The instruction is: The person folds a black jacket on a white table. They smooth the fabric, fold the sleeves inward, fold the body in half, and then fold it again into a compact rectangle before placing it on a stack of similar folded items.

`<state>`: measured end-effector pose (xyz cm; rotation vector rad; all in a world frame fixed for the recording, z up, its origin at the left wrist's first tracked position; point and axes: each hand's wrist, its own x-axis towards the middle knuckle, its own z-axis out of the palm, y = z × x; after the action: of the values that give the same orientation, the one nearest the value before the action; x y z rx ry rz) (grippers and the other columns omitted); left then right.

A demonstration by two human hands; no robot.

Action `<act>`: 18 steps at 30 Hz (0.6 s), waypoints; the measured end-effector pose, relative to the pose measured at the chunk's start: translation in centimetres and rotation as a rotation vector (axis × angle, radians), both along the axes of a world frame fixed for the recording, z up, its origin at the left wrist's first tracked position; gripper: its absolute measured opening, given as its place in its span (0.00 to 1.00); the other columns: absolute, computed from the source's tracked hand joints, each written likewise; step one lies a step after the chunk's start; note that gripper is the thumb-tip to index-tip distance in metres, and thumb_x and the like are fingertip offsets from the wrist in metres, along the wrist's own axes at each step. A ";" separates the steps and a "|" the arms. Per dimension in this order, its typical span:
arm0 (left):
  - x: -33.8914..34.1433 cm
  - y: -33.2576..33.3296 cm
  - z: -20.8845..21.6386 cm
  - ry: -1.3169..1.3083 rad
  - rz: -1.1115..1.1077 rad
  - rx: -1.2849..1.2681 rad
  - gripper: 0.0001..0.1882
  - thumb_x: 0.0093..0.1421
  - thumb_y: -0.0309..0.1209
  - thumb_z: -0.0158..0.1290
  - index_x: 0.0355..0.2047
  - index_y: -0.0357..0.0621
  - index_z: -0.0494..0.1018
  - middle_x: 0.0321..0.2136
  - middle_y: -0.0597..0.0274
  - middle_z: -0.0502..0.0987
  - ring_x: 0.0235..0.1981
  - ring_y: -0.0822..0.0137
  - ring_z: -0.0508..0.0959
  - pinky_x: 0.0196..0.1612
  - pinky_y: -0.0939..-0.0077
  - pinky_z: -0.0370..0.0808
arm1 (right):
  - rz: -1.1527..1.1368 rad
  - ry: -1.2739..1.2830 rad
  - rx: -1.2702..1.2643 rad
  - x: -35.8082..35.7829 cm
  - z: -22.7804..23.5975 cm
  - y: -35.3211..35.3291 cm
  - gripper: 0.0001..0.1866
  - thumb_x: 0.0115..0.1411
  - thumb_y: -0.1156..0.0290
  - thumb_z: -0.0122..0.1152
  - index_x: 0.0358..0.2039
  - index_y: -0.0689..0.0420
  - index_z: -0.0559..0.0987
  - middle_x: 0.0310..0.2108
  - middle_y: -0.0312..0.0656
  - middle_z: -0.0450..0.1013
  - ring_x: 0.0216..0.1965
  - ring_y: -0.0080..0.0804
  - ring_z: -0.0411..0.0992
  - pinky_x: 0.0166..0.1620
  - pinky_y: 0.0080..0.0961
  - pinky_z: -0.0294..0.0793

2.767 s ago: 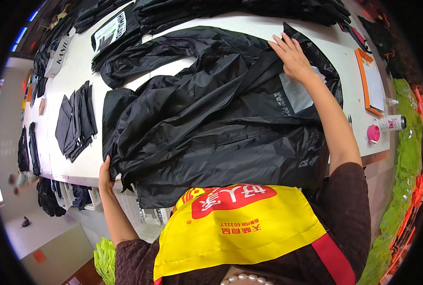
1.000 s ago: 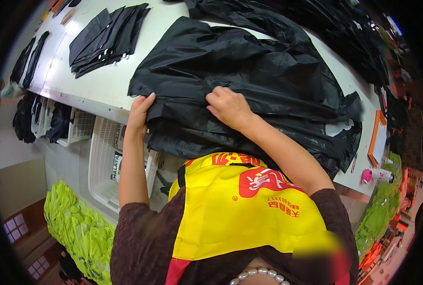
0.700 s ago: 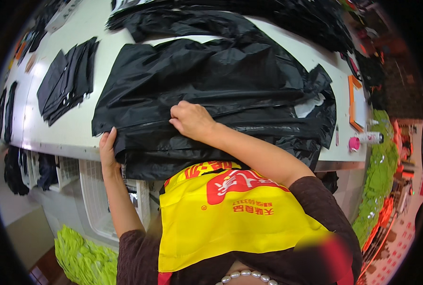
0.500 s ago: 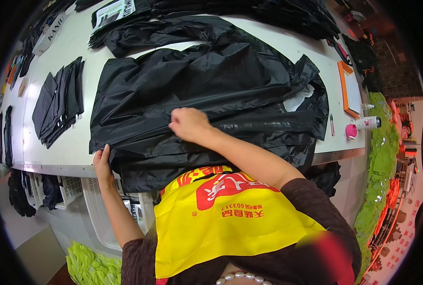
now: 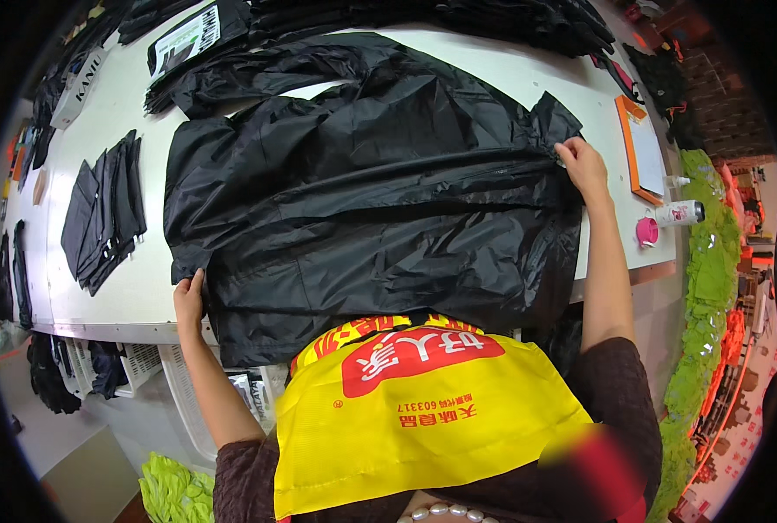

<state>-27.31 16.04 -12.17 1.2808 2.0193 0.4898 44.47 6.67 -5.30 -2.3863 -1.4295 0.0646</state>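
Note:
A shiny black jacket lies spread across the white table, one sleeve curving along its far side and its near edge hanging over the table front. My left hand pinches the jacket's lower left corner at the table edge. At the far right end, by what looks like the collar, my right hand grips the fabric between thumb and fingers. The front panels now lie closed over each other, and the inside of the jacket is hidden.
Folded black garments lie on the left, and a dark garment stack lines the far edge. A packaged garment sits at the far left. Rightward are an orange clipboard, a pink cap and a bottle.
My right hand has moved from the jacket's middle to its right end and taken hold there. The front panel now covers the zipper strip and pale lining. My left hand keeps its corner.

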 end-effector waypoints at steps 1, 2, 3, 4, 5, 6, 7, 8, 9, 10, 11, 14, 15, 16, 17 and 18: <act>0.4 0.2 1.7 0.150 -0.042 -0.068 0.21 0.57 0.43 0.55 0.28 0.32 0.74 0.19 0.62 0.72 0.23 0.72 0.70 0.27 0.77 0.65 | 0.014 -0.005 0.048 -1.0 0.7 0.5 0.13 0.55 0.60 0.59 0.30 0.58 0.77 0.24 0.45 0.74 0.26 0.34 0.72 0.33 0.29 0.69; -0.8 0.3 1.8 0.370 -0.123 0.041 0.26 0.56 0.47 0.54 0.34 0.29 0.74 0.24 0.49 0.77 0.29 0.59 0.77 0.34 0.68 0.71 | 0.068 0.064 0.068 -1.9 1.6 1.3 0.13 0.55 0.61 0.58 0.30 0.59 0.77 0.24 0.45 0.74 0.27 0.35 0.72 0.33 0.29 0.70; 0.6 0.8 3.7 0.449 -0.061 0.125 0.25 0.56 0.46 0.54 0.37 0.30 0.74 0.28 0.46 0.77 0.33 0.56 0.77 0.38 0.67 0.71 | 0.119 0.128 0.091 -2.5 2.3 2.1 0.12 0.56 0.62 0.58 0.31 0.59 0.77 0.25 0.45 0.74 0.27 0.35 0.73 0.33 0.29 0.70; 2.0 1.3 5.8 0.526 0.009 0.214 0.26 0.56 0.46 0.54 0.39 0.30 0.74 0.33 0.43 0.78 0.36 0.52 0.78 0.41 0.65 0.71 | 0.177 0.189 0.119 -2.9 2.9 3.2 0.12 0.56 0.63 0.57 0.31 0.60 0.77 0.26 0.46 0.74 0.28 0.36 0.73 0.34 0.29 0.70; 1.4 2.8 5.1 0.527 0.021 0.390 0.25 0.55 0.45 0.54 0.42 0.32 0.74 0.37 0.45 0.77 0.39 0.52 0.78 0.43 0.66 0.72 | 0.214 0.235 0.120 -3.0 2.9 4.4 0.12 0.56 0.64 0.56 0.32 0.61 0.76 0.26 0.46 0.75 0.28 0.38 0.73 0.35 0.28 0.70; 2.5 4.5 5.8 0.495 0.013 0.460 0.25 0.55 0.44 0.55 0.43 0.33 0.73 0.39 0.46 0.77 0.41 0.53 0.77 0.45 0.67 0.71 | 0.220 0.205 0.124 -3.3 2.7 6.1 0.12 0.56 0.64 0.56 0.32 0.62 0.76 0.27 0.46 0.75 0.29 0.38 0.73 0.35 0.28 0.70; 4.3 6.2 6.3 0.406 -0.059 0.604 0.25 0.56 0.43 0.55 0.43 0.33 0.73 0.38 0.46 0.77 0.42 0.54 0.77 0.46 0.67 0.71 | 0.230 0.200 0.100 -3.1 2.1 7.7 0.12 0.56 0.65 0.56 0.33 0.62 0.76 0.28 0.47 0.75 0.29 0.39 0.73 0.36 0.29 0.71; 6.4 8.3 6.9 0.383 -0.068 0.587 0.24 0.56 0.43 0.55 0.43 0.33 0.73 0.39 0.46 0.77 0.42 0.55 0.77 0.47 0.67 0.70 | 0.242 0.196 0.074 -2.9 1.3 9.2 0.12 0.56 0.65 0.56 0.33 0.62 0.76 0.29 0.48 0.75 0.30 0.39 0.74 0.37 0.29 0.71; 7.0 10.8 6.8 0.353 -0.129 0.589 0.23 0.55 0.43 0.55 0.43 0.35 0.74 0.40 0.45 0.77 0.43 0.53 0.77 0.46 0.67 0.70 | 0.246 0.195 0.069 -2.8 0.3 10.6 0.12 0.56 0.64 0.57 0.34 0.62 0.76 0.29 0.48 0.75 0.31 0.40 0.74 0.38 0.30 0.71; 8.6 13.1 7.0 0.373 -0.151 0.539 0.26 0.55 0.46 0.55 0.44 0.35 0.73 0.41 0.44 0.76 0.44 0.51 0.76 0.47 0.66 0.70 | 0.240 0.185 0.060 -2.3 -0.8 11.8 0.13 0.56 0.64 0.57 0.34 0.61 0.76 0.30 0.49 0.76 0.32 0.41 0.74 0.38 0.31 0.71; 8.6 15.4 6.9 0.446 -0.135 0.504 0.29 0.54 0.50 0.54 0.45 0.35 0.73 0.42 0.43 0.75 0.45 0.50 0.75 0.48 0.65 0.70 | 0.247 0.183 0.056 -2.0 -1.6 13.4 0.13 0.56 0.64 0.57 0.35 0.61 0.76 0.31 0.49 0.76 0.33 0.41 0.74 0.39 0.31 0.71; 6.5 21.3 5.2 0.595 -0.029 0.328 0.39 0.51 0.60 0.51 0.47 0.34 0.71 0.44 0.41 0.74 0.48 0.48 0.73 0.50 0.62 0.69 | 0.219 0.134 -0.043 -2.6 -3.6 17.2 0.28 0.56 0.52 0.56 0.48 0.63 0.73 0.46 0.55 0.72 0.48 0.49 0.70 0.51 0.36 0.68; 6.6 22.4 5.1 0.572 -0.003 0.289 0.41 0.49 0.62 0.51 0.48 0.35 0.70 0.45 0.40 0.74 0.49 0.48 0.73 0.50 0.62 0.69 | 0.234 0.127 -0.062 -3.3 -3.9 18.0 0.33 0.55 0.49 0.55 0.51 0.64 0.70 0.50 0.57 0.68 0.51 0.50 0.68 0.53 0.36 0.66; 6.8 23.4 4.7 0.543 0.018 0.248 0.43 0.48 0.63 0.51 0.50 0.35 0.70 0.45 0.40 0.73 0.50 0.48 0.72 0.51 0.62 0.68 | 0.244 0.116 -0.086 -3.7 -4.0 18.6 0.37 0.55 0.46 0.54 0.54 0.65 0.67 0.53 0.58 0.65 0.54 0.51 0.65 0.55 0.36 0.64; 5.2 25.0 3.1 0.577 -0.017 0.295 0.41 0.46 0.64 0.53 0.43 0.35 0.74 0.40 0.41 0.76 0.45 0.48 0.75 0.48 0.62 0.70 | 0.251 0.155 -0.125 -4.6 -4.0 19.8 0.40 0.53 0.43 0.55 0.56 0.65 0.66 0.55 0.59 0.63 0.55 0.51 0.64 0.56 0.37 0.63; 6.2 25.7 3.3 0.543 -0.077 0.225 0.40 0.45 0.64 0.54 0.40 0.34 0.74 0.37 0.41 0.77 0.42 0.49 0.76 0.46 0.62 0.71 | 0.240 0.162 -0.142 -4.6 -5.0 20.6 0.42 0.52 0.42 0.55 0.56 0.65 0.66 0.54 0.59 0.64 0.55 0.51 0.64 0.57 0.38 0.63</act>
<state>-21.09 41.73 -8.91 1.7700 2.3889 0.3651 39.84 27.23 -10.34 -2.2442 -1.6726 0.4236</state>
